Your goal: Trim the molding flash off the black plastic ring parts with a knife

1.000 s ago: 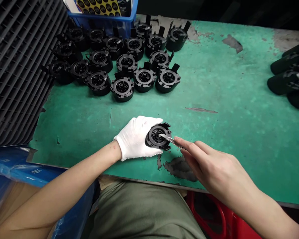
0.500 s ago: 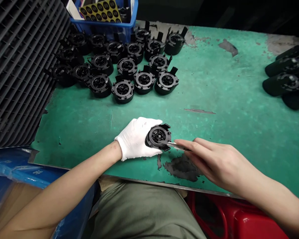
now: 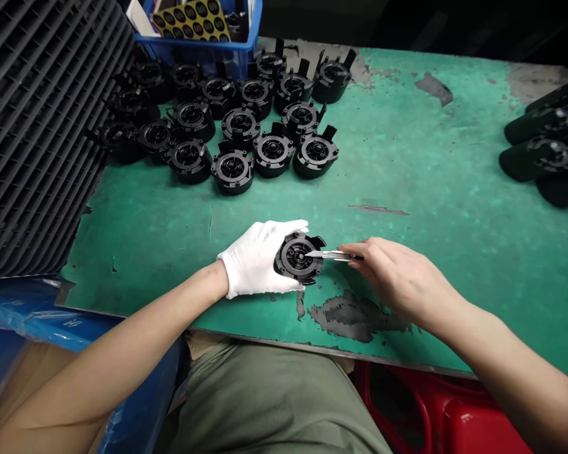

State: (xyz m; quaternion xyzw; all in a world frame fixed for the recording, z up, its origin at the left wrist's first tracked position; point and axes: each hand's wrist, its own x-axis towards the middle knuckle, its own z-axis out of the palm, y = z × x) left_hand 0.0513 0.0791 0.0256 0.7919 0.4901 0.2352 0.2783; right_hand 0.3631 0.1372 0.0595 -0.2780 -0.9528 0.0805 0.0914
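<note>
My left hand, in a white glove, is wrapped round the side of a black round plastic housing, its ribbed, ringed face turned up. My bare right hand pinches a craft knife with a pointed metal blade. The blade tip lies over the middle of the housing's face; whether it touches cannot be made out. Beyond my hands, several similar black housings stand grouped on the green tabletop, many with upright tabs.
A blue bin holding a sheet of round stickers stands at the back left. Dark slatted racking rises on the left. Black cylinders lie at the right. A red stool is below the table's front edge.
My right hand has moved up a little, carrying the knife's blade from the lower right rim of the housing to its middle. My left hand keeps its hold, shifted slightly left.
</note>
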